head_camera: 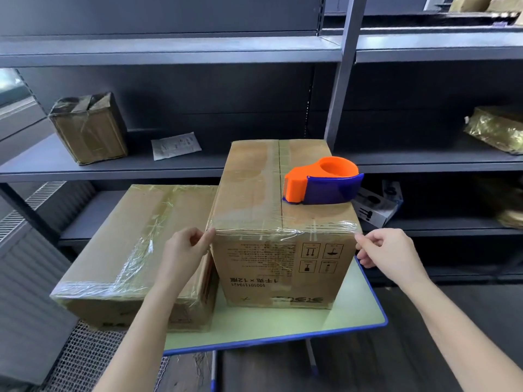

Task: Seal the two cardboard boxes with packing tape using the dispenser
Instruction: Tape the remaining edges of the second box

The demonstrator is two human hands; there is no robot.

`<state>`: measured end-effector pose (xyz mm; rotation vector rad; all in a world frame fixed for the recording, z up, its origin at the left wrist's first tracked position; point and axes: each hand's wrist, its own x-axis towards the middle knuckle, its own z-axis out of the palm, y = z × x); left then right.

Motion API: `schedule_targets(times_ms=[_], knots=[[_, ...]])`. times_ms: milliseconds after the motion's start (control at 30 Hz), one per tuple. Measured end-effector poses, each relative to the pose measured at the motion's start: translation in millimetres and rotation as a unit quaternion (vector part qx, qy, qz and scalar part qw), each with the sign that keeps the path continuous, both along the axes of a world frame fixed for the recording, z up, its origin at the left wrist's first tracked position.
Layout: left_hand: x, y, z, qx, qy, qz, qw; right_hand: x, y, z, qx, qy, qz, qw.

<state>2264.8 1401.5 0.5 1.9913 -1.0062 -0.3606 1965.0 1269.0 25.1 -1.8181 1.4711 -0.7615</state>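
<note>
Left hand (186, 250) and right hand (387, 253) pinch tape (283, 230) at the box's (283, 273) front top corners. Dispenser (322, 181) sits on top. Upside-down print on the box reads "×12".

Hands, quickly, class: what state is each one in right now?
Left hand: pinching the tape at the left corner of the tall box.
Right hand: pinching the same tape at the right corner.

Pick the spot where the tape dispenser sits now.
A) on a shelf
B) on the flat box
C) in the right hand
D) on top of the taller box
D: the orange-and-blue dispenser rests on top of the taller box, while the left hand and right hand are at its front upper corners.
</note>
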Motion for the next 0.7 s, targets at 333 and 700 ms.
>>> schedule_targets(times_ms=[333,700], knots=[[4,3,-15,-0.059,-0.079,-0.012,0.995,-15,-12,-12,0.003,-0.028,0.070,0.997],[8,-6,-15,-0.097,-0.082,-0.046,0.991,-23,-31,-11,-0.140,0.133,0.119,0.974]])
